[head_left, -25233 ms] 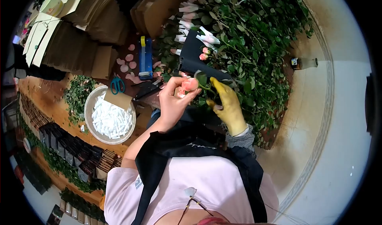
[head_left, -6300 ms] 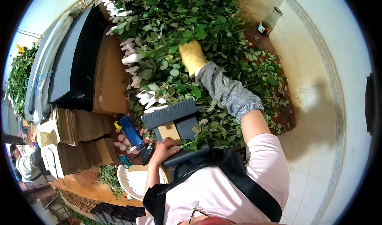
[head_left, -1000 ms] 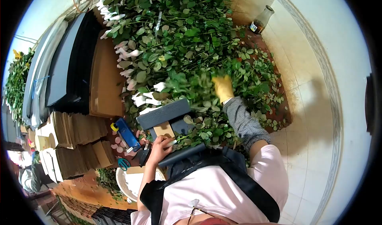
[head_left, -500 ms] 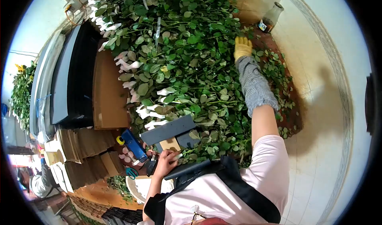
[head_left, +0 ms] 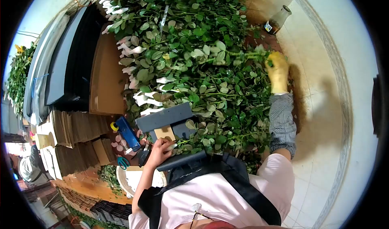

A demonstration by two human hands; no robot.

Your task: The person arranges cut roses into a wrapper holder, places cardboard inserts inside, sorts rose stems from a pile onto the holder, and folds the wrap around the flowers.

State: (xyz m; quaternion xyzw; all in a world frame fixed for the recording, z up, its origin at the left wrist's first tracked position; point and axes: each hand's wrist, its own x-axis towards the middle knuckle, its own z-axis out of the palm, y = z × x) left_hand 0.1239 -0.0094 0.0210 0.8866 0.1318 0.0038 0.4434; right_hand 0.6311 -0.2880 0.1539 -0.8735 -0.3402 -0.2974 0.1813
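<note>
My right hand (head_left: 277, 69), in a yellow glove and a checked sleeve, is closed around the end of a leafy rose stem (head_left: 243, 58). This stem stretches left over the pile and is blurred by motion. My bare left hand (head_left: 161, 150) rests low by the cardboard piece, its fingers closed on a small white-covered rose bud (head_left: 172, 146); the stem is partly hidden among leaves. A dark grey board (head_left: 164, 117) and a tan cardboard piece (head_left: 165, 133) lie just beyond it. Rose stems (head_left: 227, 95) with white-wrapped heads (head_left: 146, 98) pointing left cover the table.
A glass bottle (head_left: 277, 20) with dark liquid stands by the tiled wall. On the left are stacked cardboard sheets (head_left: 77, 125), a blue tape dispenser (head_left: 129, 132), teal scissors (head_left: 122, 162) and a white tub (head_left: 122, 180). Another person (head_left: 29, 164) is far left.
My right hand has moved right and toward me, closing on a stem that it draws along the pile. The left hand keeps its place by the cardboard piece as the view shifts.
</note>
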